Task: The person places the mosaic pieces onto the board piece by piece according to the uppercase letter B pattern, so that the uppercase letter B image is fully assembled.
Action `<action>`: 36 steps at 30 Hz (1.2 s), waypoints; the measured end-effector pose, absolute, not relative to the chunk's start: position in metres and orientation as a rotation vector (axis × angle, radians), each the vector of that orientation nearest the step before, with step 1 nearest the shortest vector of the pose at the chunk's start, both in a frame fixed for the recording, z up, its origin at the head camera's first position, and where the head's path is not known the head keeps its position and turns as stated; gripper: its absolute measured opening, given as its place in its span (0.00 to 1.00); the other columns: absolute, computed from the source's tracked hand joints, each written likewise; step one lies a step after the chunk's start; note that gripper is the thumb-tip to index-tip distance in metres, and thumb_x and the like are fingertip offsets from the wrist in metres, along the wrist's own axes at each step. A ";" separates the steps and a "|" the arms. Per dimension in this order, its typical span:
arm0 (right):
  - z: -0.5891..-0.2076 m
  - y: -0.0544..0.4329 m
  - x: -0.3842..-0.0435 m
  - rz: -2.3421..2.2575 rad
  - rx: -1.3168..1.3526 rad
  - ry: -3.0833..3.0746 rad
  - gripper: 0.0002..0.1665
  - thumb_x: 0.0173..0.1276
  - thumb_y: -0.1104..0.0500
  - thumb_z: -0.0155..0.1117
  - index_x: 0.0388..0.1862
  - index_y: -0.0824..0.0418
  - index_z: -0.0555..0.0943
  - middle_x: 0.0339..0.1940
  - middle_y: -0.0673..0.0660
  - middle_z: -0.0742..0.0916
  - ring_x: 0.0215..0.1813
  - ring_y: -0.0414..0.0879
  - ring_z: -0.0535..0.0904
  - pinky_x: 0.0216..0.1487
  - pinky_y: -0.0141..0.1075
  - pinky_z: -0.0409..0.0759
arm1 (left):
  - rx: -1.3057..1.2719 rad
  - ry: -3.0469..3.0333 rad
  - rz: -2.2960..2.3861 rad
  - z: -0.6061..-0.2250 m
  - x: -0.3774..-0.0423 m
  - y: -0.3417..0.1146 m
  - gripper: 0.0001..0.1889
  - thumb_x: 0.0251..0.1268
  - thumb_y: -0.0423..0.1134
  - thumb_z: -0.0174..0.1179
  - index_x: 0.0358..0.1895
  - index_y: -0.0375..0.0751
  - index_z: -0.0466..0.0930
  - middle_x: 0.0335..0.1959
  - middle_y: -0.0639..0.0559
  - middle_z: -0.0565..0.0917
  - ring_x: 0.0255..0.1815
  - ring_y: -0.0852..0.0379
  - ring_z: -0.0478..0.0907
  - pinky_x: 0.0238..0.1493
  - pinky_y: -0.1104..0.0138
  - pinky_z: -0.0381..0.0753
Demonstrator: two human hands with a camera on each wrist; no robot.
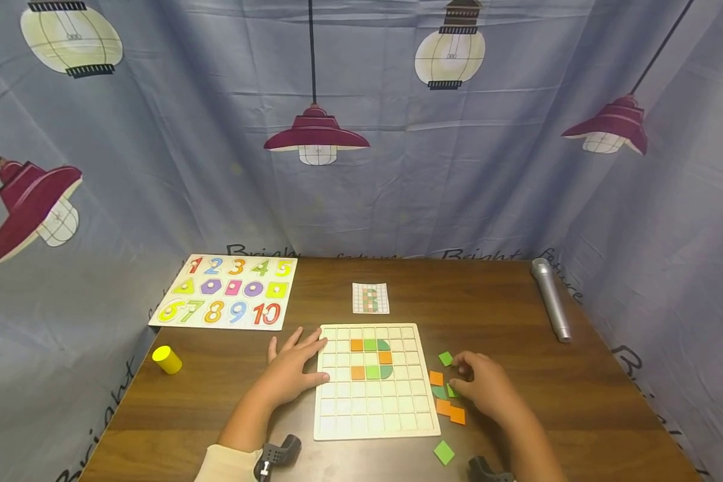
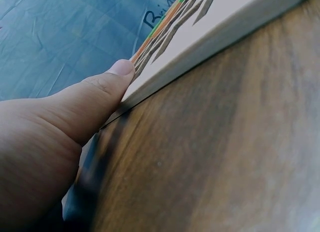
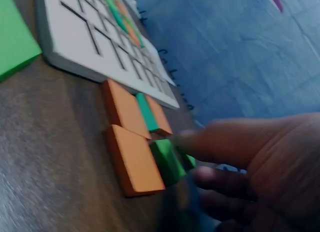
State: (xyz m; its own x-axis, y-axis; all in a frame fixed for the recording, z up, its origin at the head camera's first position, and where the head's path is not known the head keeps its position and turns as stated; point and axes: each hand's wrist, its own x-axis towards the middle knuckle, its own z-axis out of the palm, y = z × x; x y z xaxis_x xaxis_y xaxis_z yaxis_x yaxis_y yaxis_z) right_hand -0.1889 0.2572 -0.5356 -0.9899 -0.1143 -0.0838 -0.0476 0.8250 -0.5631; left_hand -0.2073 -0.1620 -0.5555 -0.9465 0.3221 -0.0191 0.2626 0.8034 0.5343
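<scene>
A pale gridded wooden board (image 1: 376, 405) lies flat, with several orange, light green and dark green pieces set in its upper squares. My left hand (image 1: 292, 365) rests along the board's left edge, fingers spread; in the left wrist view its thumb (image 2: 107, 84) touches the rim. To the right of the board, my right hand (image 1: 485, 385) hovers over loose tiles, thumb and fingers bent but apart. Its thumb is at a light green tile (image 3: 167, 162); whether they touch is unclear. Around it lie another light green tile (image 1: 445, 359), orange tiles (image 1: 443, 407) and a dark green rounded piece (image 1: 438, 392).
A small pattern card (image 1: 370, 298) lies behind the board. Back left is a number and shape puzzle (image 1: 223, 292), with a yellow cylinder (image 1: 167, 360) before it. A silver microphone (image 1: 551, 300) lies at right. One light green tile (image 1: 444, 452) sits near the front.
</scene>
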 end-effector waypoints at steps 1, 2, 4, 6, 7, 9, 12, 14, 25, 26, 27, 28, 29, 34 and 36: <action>-0.535 0.258 -0.188 -0.889 -0.144 2.878 0.18 0.61 0.57 0.80 0.49 0.56 0.85 0.43 0.51 0.85 0.49 0.48 0.80 0.54 0.49 0.81 | 0.468 2.879 0.830 -0.555 -0.207 -0.162 0.41 0.63 0.58 0.72 0.79 0.57 0.70 0.84 0.59 0.60 0.87 0.40 0.47 0.76 0.28 0.23; -0.535 0.259 -0.186 -0.898 -0.157 2.863 0.19 0.60 0.57 0.80 0.49 0.55 0.85 0.42 0.49 0.85 0.48 0.46 0.80 0.54 0.48 0.81 | 0.467 2.880 0.830 -0.555 -0.207 -0.162 0.40 0.63 0.58 0.72 0.79 0.57 0.70 0.84 0.59 0.60 0.87 0.40 0.47 0.76 0.28 0.23; -0.535 0.260 -0.184 -0.920 -0.182 2.835 0.20 0.57 0.57 0.81 0.48 0.53 0.86 0.43 0.48 0.85 0.49 0.45 0.79 0.55 0.47 0.80 | 0.464 2.882 0.834 -0.555 -0.207 -0.161 0.40 0.63 0.58 0.72 0.78 0.57 0.71 0.84 0.59 0.60 0.87 0.40 0.47 0.76 0.28 0.23; -0.535 0.261 -0.182 -0.935 -0.199 2.814 0.21 0.55 0.57 0.82 0.48 0.52 0.86 0.45 0.48 0.85 0.50 0.44 0.79 0.56 0.47 0.80 | 0.461 2.880 0.839 -0.556 -0.207 -0.161 0.40 0.63 0.57 0.73 0.78 0.57 0.71 0.84 0.59 0.60 0.88 0.41 0.47 0.76 0.28 0.23; -0.534 0.262 -0.181 -0.936 -0.203 2.807 0.21 0.55 0.57 0.83 0.48 0.52 0.86 0.45 0.48 0.84 0.50 0.44 0.78 0.56 0.46 0.80 | 0.461 2.878 0.842 -0.556 -0.207 -0.161 0.40 0.63 0.57 0.73 0.78 0.57 0.70 0.84 0.59 0.60 0.88 0.41 0.47 0.76 0.28 0.23; -0.534 0.262 -0.180 -0.941 -0.209 2.790 0.22 0.55 0.58 0.82 0.48 0.52 0.86 0.45 0.48 0.84 0.48 0.44 0.77 0.54 0.45 0.80 | 0.462 2.880 0.848 -0.556 -0.207 -0.161 0.40 0.62 0.57 0.73 0.78 0.57 0.71 0.84 0.59 0.61 0.87 0.40 0.47 0.76 0.28 0.23; -0.533 0.262 -0.179 -0.920 -0.214 2.784 0.22 0.54 0.59 0.83 0.48 0.51 0.86 0.45 0.47 0.83 0.46 0.44 0.76 0.51 0.42 0.79 | 0.464 2.877 0.846 -0.557 -0.207 -0.162 0.40 0.62 0.57 0.73 0.78 0.57 0.71 0.84 0.59 0.60 0.87 0.40 0.47 0.76 0.28 0.23; -0.532 0.262 -0.179 -0.914 -0.212 2.777 0.22 0.54 0.59 0.83 0.48 0.51 0.85 0.44 0.47 0.82 0.45 0.44 0.75 0.50 0.42 0.78 | 0.471 2.878 0.848 -0.557 -0.207 -0.162 0.40 0.62 0.57 0.73 0.78 0.56 0.71 0.84 0.58 0.61 0.87 0.40 0.47 0.76 0.28 0.24; -0.529 0.260 -0.177 -0.906 -0.205 2.773 0.16 0.55 0.60 0.81 0.40 0.51 0.83 0.38 0.48 0.80 0.43 0.45 0.75 0.45 0.39 0.77 | 0.478 2.881 0.848 -0.558 -0.207 -0.161 0.40 0.63 0.57 0.73 0.78 0.57 0.70 0.84 0.59 0.61 0.87 0.41 0.47 0.76 0.29 0.23; -0.530 0.260 -0.178 -0.906 -0.205 2.782 0.15 0.56 0.60 0.80 0.40 0.52 0.84 0.38 0.48 0.81 0.42 0.45 0.75 0.45 0.40 0.77 | 0.478 2.882 0.846 -0.557 -0.207 -0.161 0.41 0.63 0.58 0.72 0.79 0.57 0.70 0.84 0.59 0.61 0.88 0.41 0.47 0.76 0.29 0.23; -0.530 0.260 -0.179 -0.905 -0.206 2.791 0.15 0.56 0.60 0.80 0.41 0.52 0.84 0.39 0.48 0.81 0.42 0.44 0.75 0.45 0.40 0.77 | 0.477 2.881 0.847 -0.557 -0.207 -0.161 0.41 0.63 0.58 0.72 0.79 0.57 0.70 0.84 0.59 0.61 0.87 0.41 0.47 0.76 0.29 0.23; -0.530 0.259 -0.180 -0.903 -0.208 2.804 0.14 0.57 0.59 0.79 0.41 0.52 0.85 0.39 0.48 0.82 0.42 0.44 0.76 0.45 0.40 0.77 | 0.474 2.880 0.849 -0.557 -0.207 -0.161 0.41 0.63 0.58 0.72 0.79 0.57 0.70 0.84 0.59 0.61 0.88 0.41 0.47 0.76 0.29 0.23; -0.530 0.258 -0.181 -0.899 -0.207 2.817 0.14 0.58 0.59 0.79 0.42 0.52 0.85 0.39 0.48 0.82 0.42 0.44 0.76 0.45 0.40 0.77 | 0.473 2.877 0.853 -0.557 -0.207 -0.161 0.41 0.63 0.57 0.73 0.79 0.56 0.70 0.84 0.59 0.61 0.88 0.41 0.47 0.76 0.29 0.23; -0.528 0.248 -0.185 -0.886 -0.217 2.845 0.13 0.63 0.59 0.77 0.46 0.52 0.86 0.40 0.47 0.83 0.41 0.42 0.76 0.42 0.37 0.78 | 0.469 2.872 0.856 -0.556 -0.206 -0.162 0.41 0.63 0.57 0.73 0.79 0.56 0.70 0.84 0.58 0.61 0.87 0.40 0.47 0.76 0.29 0.23; -0.527 0.241 -0.187 -0.904 -0.231 2.840 0.14 0.65 0.60 0.77 0.48 0.53 0.85 0.42 0.47 0.83 0.41 0.43 0.76 0.42 0.36 0.79 | 0.469 2.875 0.856 -0.555 -0.206 -0.162 0.41 0.63 0.57 0.73 0.79 0.56 0.70 0.84 0.58 0.61 0.87 0.40 0.47 0.76 0.29 0.23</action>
